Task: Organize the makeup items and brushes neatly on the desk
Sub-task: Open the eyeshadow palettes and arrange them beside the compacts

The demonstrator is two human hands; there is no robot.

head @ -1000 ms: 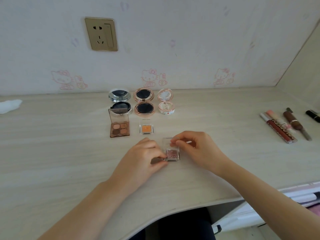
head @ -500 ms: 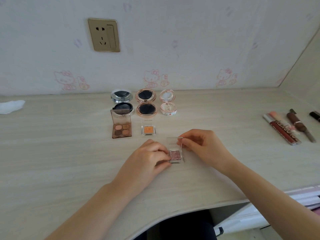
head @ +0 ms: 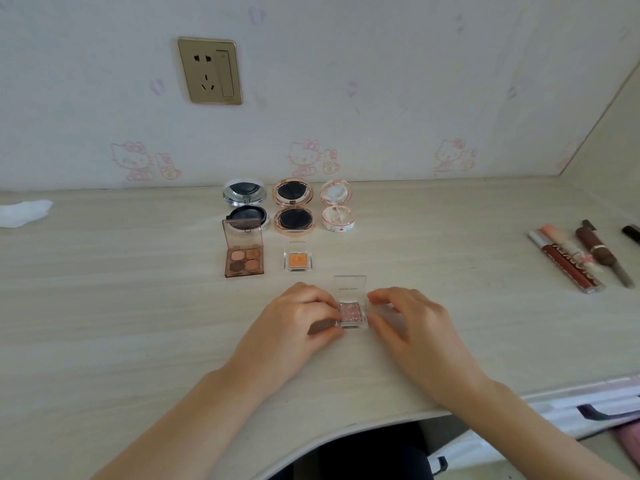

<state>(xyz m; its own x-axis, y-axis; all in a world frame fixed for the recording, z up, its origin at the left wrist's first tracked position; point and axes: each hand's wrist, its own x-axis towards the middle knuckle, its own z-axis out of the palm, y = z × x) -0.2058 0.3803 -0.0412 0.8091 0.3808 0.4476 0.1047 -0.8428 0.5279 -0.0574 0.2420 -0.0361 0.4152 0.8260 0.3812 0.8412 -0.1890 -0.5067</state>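
The left hand holds the base of the pink glitter eyeshadow pot on the near part of the desk, its grip closed on the pot's left edge by thumb and fingertips. The right hand has released the clear lid, which it was pinching half a second ago; its fingers are now loosely spread just beside the pot's right edge, and whether they touch it cannot be told. The lid stands open and upright.

Judgement: the pot is opened for display like the others and next needs sliding into the second row, right of the orange eyeshadow pot.

The eyeshadow quad sits left of that. Behind stand three open compacts. The lip products lie well apart at right.

Writing: small print shows on both clear lids and on one lip tube; none is legible.
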